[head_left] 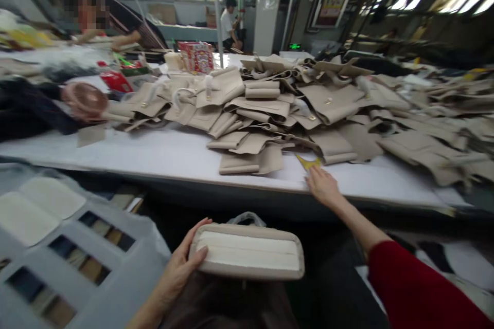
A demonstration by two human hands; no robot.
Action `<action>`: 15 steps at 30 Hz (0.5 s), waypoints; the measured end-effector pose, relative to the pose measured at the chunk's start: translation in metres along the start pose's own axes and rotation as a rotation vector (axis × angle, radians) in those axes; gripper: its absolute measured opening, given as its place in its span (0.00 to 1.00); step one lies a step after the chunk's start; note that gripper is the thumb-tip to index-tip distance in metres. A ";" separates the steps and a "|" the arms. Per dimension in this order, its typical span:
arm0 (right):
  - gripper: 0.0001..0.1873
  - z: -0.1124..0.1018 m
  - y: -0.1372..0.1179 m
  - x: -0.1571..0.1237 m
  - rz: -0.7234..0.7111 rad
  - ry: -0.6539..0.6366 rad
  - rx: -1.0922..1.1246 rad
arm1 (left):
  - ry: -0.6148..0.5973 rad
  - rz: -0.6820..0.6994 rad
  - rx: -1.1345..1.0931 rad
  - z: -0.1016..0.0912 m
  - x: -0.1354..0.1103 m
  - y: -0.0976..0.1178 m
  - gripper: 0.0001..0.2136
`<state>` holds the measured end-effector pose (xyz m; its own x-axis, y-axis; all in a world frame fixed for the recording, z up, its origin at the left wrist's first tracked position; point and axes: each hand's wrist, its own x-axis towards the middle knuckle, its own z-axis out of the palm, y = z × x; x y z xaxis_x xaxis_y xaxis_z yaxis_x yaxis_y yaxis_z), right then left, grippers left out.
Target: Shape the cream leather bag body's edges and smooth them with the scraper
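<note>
My left hand [181, 262] holds the left end of a beige bag piece [247, 252] with a white inner panel, resting on my lap below the table edge. My right hand [322, 185], on a red-sleeved arm, reaches to the white table [154, 154] and touches a small yellow tool [307, 162] lying by the heap; its fingers are bent around the tool's near end. Just beyond lies a large pile of beige leather bag pieces [270, 108] with small gold fittings.
A grey plastic crate [77, 267] with cream cut pieces stands at my lower left. A dark-sleeved arm of another person [34, 108] lies on the table at left. Another person bends over at the far left, and one sits at the back. A red patterned box [196, 55] stands behind the pile.
</note>
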<state>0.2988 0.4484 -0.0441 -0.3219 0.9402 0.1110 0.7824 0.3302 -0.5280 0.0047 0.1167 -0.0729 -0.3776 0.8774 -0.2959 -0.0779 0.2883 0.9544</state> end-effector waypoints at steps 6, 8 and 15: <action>0.25 0.015 -0.010 -0.044 -0.039 0.106 -0.073 | -0.045 0.000 0.200 -0.016 0.013 -0.026 0.30; 0.25 0.014 -0.020 -0.084 -0.054 0.089 -0.017 | -0.033 0.109 0.417 -0.021 0.016 -0.028 0.30; 0.36 0.030 -0.050 -0.193 -0.273 -0.161 0.090 | -0.010 0.775 1.212 -0.001 0.029 -0.007 0.41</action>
<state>0.3057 0.2478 -0.0644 -0.5992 0.7903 0.1281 0.6073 0.5529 -0.5705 -0.0062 0.1395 -0.0877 0.0463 0.9626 0.2668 0.9609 -0.1159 0.2515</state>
